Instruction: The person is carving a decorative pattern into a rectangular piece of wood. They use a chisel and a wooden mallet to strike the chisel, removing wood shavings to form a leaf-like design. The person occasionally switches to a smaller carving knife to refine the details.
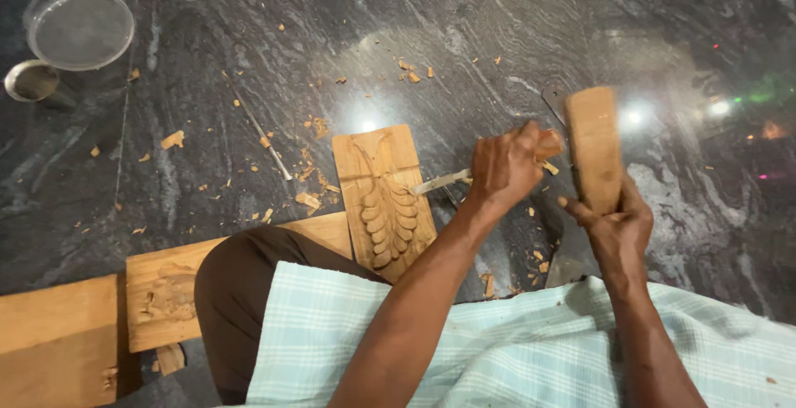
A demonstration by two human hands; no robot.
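Wooden rectangular carving panel (384,196) lies at centre, leaf relief half cut, upper part only outlined; left hand (506,167) at three o'clock clenches a wooden-handled steel chisel (464,176) on it, right hand (618,230) grasps a blocky wooden mallet (594,147), chips (308,201) around

Left hand (504,167) gripping a chisel (444,181), blade tip at 3 o'clock of the carved wooden panel (383,201). Right hand (618,230) wrapped round a wooden mallet (594,147). Chips (308,199) all over the dark stone floor (207,35).
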